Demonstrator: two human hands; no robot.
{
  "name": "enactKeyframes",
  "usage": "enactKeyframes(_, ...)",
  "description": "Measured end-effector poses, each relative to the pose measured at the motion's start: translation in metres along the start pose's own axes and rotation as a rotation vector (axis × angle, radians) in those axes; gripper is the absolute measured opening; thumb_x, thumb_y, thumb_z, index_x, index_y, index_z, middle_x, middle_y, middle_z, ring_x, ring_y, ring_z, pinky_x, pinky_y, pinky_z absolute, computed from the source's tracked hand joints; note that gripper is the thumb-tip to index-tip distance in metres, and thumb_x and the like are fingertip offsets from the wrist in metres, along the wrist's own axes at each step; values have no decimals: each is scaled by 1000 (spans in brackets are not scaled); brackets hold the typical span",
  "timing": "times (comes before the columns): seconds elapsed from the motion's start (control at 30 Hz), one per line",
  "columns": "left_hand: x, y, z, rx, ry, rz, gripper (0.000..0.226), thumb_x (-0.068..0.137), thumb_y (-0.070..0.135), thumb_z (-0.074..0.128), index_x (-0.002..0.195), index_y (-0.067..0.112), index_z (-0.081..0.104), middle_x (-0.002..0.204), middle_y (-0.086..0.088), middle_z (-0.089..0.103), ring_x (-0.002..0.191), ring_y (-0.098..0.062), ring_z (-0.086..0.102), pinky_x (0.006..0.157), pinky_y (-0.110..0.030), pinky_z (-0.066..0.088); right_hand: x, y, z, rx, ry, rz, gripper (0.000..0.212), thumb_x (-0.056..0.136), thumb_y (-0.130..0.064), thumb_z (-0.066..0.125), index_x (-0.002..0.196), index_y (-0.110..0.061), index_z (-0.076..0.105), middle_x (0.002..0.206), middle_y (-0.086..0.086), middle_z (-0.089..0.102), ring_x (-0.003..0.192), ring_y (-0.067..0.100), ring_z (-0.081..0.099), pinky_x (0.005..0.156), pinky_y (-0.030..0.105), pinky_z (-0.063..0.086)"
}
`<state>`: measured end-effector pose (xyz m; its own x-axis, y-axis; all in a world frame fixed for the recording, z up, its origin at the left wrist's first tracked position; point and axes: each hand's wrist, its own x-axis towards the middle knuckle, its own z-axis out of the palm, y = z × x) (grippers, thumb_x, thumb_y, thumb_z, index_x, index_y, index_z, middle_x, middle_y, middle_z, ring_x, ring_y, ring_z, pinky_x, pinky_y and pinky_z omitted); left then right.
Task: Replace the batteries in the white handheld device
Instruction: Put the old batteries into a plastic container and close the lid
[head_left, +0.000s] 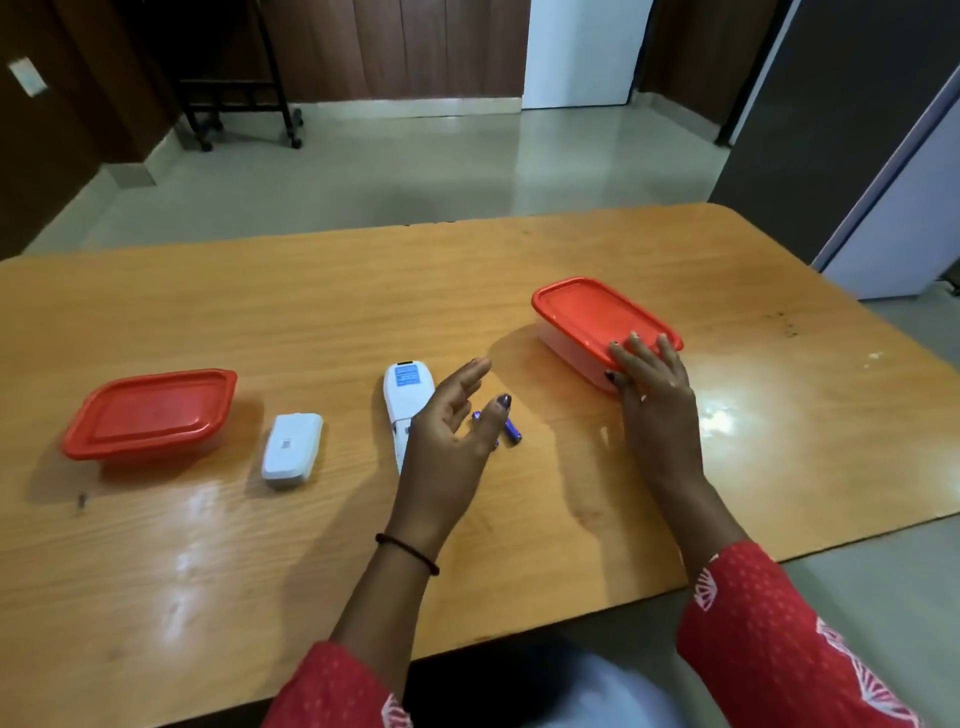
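So the white plastic handheld device (407, 402) lies back-up on the wooden table (311, 322), long axis pointing away from me, just under my open, empty left hand (451, 431). Small blue batteries (511, 431) sit beside its thumb. My right hand (655, 400) rests spread on the red-lidded plastic box (587, 312).

Right hand (655, 400) on red-lidded box (592, 317); left hand (451, 431) spread above batteries (511, 432).

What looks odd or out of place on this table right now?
The white handheld device lies with its back open, and its cover sits apart to the left. Blue batteries lie loose beside it, partly hidden by the left hand. Nothing is spilled or broken.
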<state>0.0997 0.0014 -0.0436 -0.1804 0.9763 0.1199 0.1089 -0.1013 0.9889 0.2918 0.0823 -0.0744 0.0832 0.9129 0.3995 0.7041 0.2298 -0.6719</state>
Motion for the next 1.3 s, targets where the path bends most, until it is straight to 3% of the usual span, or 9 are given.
enactKeyframes(0.1,3,3,15,-212,-15,-131,53,88,20,62,137,18,41,138,3,50,117,2,52,98,-16,44,-20,-23,-10,96,111,-133,33,88,-4,59,119,-12,63,125,11,62,127,23,47,104,61,36)
enactKeyframes(0.23,-1,3,18,-588,-97,-383,84,68,48,74,139,19,39,125,1,61,118,-17,56,107,-44,39,-64,-76,-15,256,131,-258,31,88,-13,61,118,-19,62,120,-8,60,119,8,54,112,56,22)
enactKeyframes(0.37,-16,14,-8,-911,-169,-359,81,68,59,66,130,9,50,118,-14,63,112,-28,60,89,-47,51,-87,-118,-15,421,-63,-314,36,87,-26,60,124,-26,57,123,-15,60,120,3,54,113,51,29)
enactKeyframes(0.5,-25,14,-39,-1187,-309,-375,90,76,68,49,141,6,36,139,-23,45,123,-39,49,101,-54,42,-87,-118,-19,431,-306,-292,46,85,-32,63,130,-33,51,131,-34,45,134,-3,33,114,47,28)
enactKeyframes(0.63,-31,1,-57,-1312,-446,-392,91,82,72,36,137,0,42,138,-27,44,120,-42,50,94,-52,46,-88,-111,-18,450,-392,-297,41,87,-26,61,128,-28,54,136,-21,49,137,-1,31,113,23,28)
enactKeyframes(0.77,-34,-12,-65,-1396,-564,-390,93,84,69,35,145,-1,23,139,-30,42,125,-41,44,106,-51,33,-91,-113,-8,390,-369,-396,36,88,-24,57,124,-19,58,132,-9,56,136,6,37,118,45,20)
enactKeyframes(0.9,-34,-16,-67,-1433,-595,-366,91,82,63,43,145,11,2,138,-30,42,125,-41,44,107,-50,32,-90,-113,-6,390,-340,-421,33,91,-18,53,123,-15,59,129,-6,57,133,7,43,115,48,25)
enactKeyframes(1.07,-35,-8,-64,-1403,-506,-424,98,76,62,51,146,6,11,136,-26,38,117,-38,48,99,-48,41,-91,-114,-6,380,-281,-423,29,91,-4,56,119,-9,62,125,-1,61,129,9,48,109,34,38)
enactKeyframes(1.3,-35,0,-60,-1343,-409,-428,94,73,62,51,143,3,26,128,-25,49,112,-37,50,90,-45,48,-90,-119,-6,399,-248,-371,28,91,-17,51,115,-9,65,120,-3,63,124,9,52,104,21,40)
